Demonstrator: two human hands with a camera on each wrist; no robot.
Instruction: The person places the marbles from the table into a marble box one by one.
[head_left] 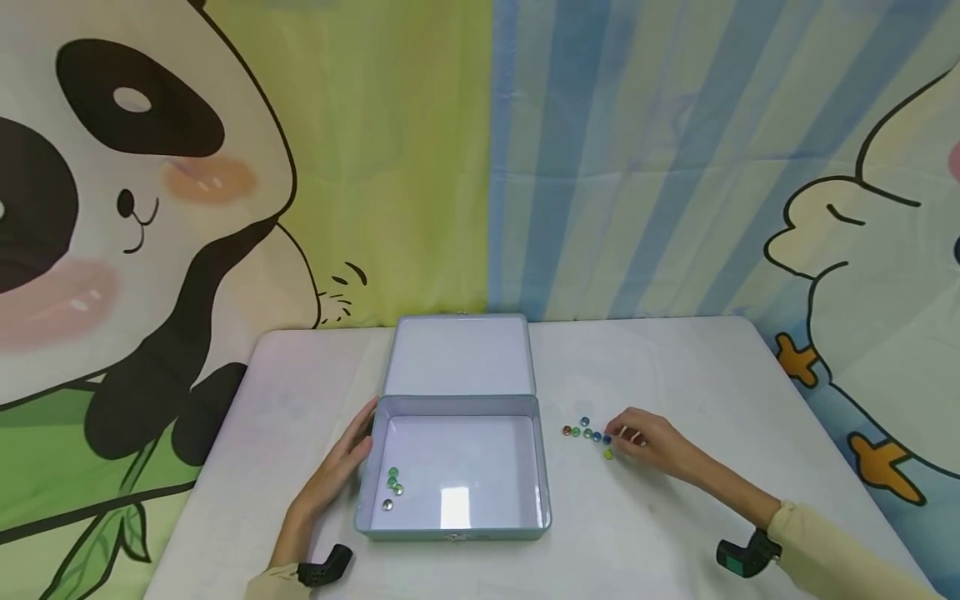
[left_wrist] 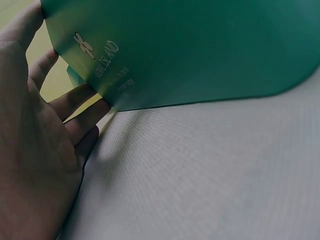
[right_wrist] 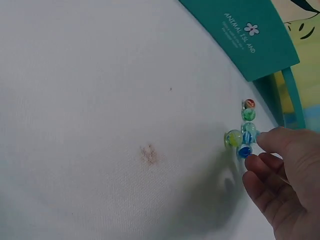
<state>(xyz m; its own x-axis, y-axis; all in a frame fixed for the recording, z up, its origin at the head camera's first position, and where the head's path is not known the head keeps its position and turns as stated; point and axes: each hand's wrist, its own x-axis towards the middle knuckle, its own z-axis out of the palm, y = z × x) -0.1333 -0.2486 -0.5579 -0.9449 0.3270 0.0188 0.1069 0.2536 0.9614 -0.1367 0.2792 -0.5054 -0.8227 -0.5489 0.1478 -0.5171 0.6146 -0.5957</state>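
Observation:
An open tin box (head_left: 453, 533) has a few glass marbles on its floor at the left, among them a green marble (head_left: 393, 472) and a clear marble (head_left: 387, 505). My left hand (head_left: 333, 475) rests along the box's left side, its fingers extended against the green outer wall (left_wrist: 200, 50). To the right of the box, several marbles lie in a loose row, including a red marble (right_wrist: 249, 104), a yellow marble (right_wrist: 233, 138) and a dark blue marble (right_wrist: 245, 151). Beside the row's right end is my right hand (head_left: 656, 442), thumb and fingers apart and loosely bent; no marble shows between them.
The box's lid (head_left: 459, 354) stands raised at the back. A white cloth covers the table (head_left: 675, 367). Behind it hangs a curtain (head_left: 420, 167) with cartoon animals. A reddish smudge (right_wrist: 149, 154) marks the cloth.

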